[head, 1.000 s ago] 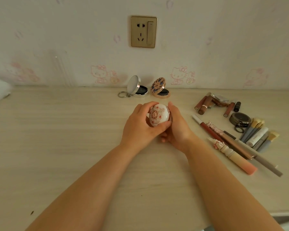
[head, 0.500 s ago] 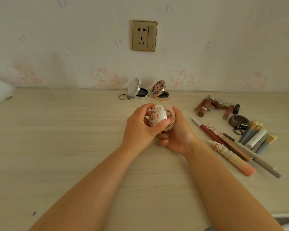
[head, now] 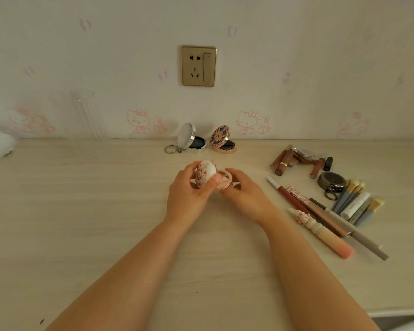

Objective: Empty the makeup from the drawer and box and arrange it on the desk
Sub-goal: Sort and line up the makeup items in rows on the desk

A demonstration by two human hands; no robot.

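Both hands met mid-table on the round white floral compact (head: 204, 175): left hand (head: 187, 194) pinched its raised lid, right hand (head: 244, 193) cupped the base, hinge facing the wall.

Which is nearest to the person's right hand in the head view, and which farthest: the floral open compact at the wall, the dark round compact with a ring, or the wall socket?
From the right hand:
1. Floral open compact, behind the hand, at the wall.
2. Dark round compact, to the right among the brushes.
3. Wall socket, up on the wall.
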